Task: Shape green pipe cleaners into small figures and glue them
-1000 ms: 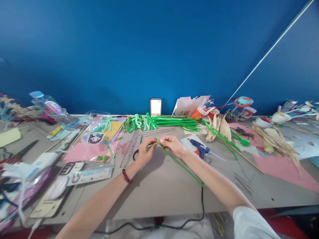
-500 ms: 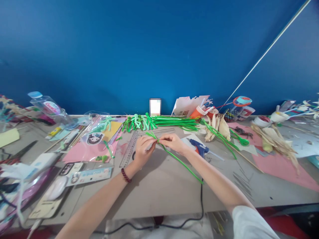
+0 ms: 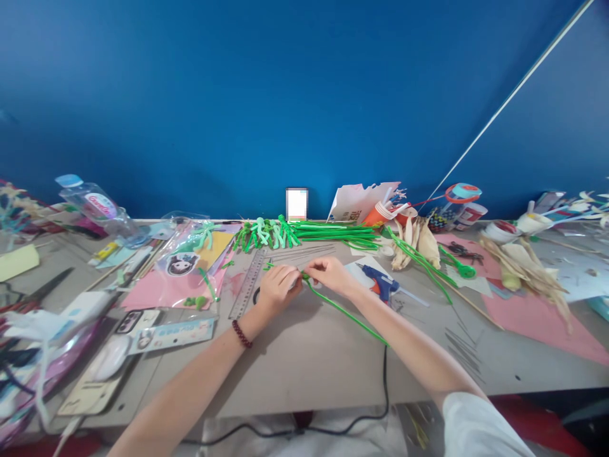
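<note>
My left hand [image 3: 280,285], with a dark red bead bracelet at the wrist, is closed round one end of a green fuzzy stem [image 3: 349,312]. Short green tips poke out behind its fingers. My right hand [image 3: 328,273] pinches the same stem just to the right, the fingertips of both hands nearly touching. From there the stem slants down to the right over the table [image 3: 285,381]. Behind the hands lie a pile of straight green stems [image 3: 333,232] and a cluster of twisted green pieces [image 3: 269,233].
A metal ruler [image 3: 245,289] lies left of my left hand. The blue glue gun [image 3: 380,280] is beside my right forearm. Farther out are dried husks [image 3: 419,244], pink paper [image 3: 547,324], a plastic bottle [image 3: 102,206] and a black cable [image 3: 386,381].
My left hand has turned and closed more over the stem end. The short green tips now point left instead of up behind the fingers. The long stem's tail has shifted slightly.
</note>
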A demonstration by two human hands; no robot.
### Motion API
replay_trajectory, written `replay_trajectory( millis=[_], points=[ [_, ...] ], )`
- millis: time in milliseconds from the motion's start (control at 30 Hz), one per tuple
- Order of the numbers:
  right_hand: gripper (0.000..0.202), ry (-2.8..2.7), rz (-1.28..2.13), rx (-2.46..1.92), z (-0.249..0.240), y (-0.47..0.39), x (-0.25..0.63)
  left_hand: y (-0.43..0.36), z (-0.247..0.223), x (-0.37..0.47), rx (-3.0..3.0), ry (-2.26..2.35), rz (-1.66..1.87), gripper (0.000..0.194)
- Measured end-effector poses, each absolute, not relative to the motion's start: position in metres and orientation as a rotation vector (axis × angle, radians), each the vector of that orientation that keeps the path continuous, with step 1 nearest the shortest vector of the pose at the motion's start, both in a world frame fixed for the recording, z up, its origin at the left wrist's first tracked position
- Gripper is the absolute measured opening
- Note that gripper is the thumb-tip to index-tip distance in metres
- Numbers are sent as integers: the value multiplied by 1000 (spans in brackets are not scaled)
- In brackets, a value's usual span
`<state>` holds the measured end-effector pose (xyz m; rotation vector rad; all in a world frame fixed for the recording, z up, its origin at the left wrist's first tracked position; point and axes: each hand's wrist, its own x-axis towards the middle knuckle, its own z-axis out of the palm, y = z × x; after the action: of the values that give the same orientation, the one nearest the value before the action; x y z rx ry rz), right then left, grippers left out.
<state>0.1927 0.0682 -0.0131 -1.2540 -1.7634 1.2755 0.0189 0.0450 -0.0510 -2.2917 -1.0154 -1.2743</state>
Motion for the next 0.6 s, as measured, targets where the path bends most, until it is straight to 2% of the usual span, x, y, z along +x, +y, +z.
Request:
replay_trajectory(
  millis=[333,600],
  points=[
    [28,-1403,1663,-1187,-22,72,188,44,-49,15,-2276,-922,-1238,11],
    [26,-1589,1588,-1012,-15,73,195,48,-49,15,-2311,-1159,-1501,13]
  ],
)
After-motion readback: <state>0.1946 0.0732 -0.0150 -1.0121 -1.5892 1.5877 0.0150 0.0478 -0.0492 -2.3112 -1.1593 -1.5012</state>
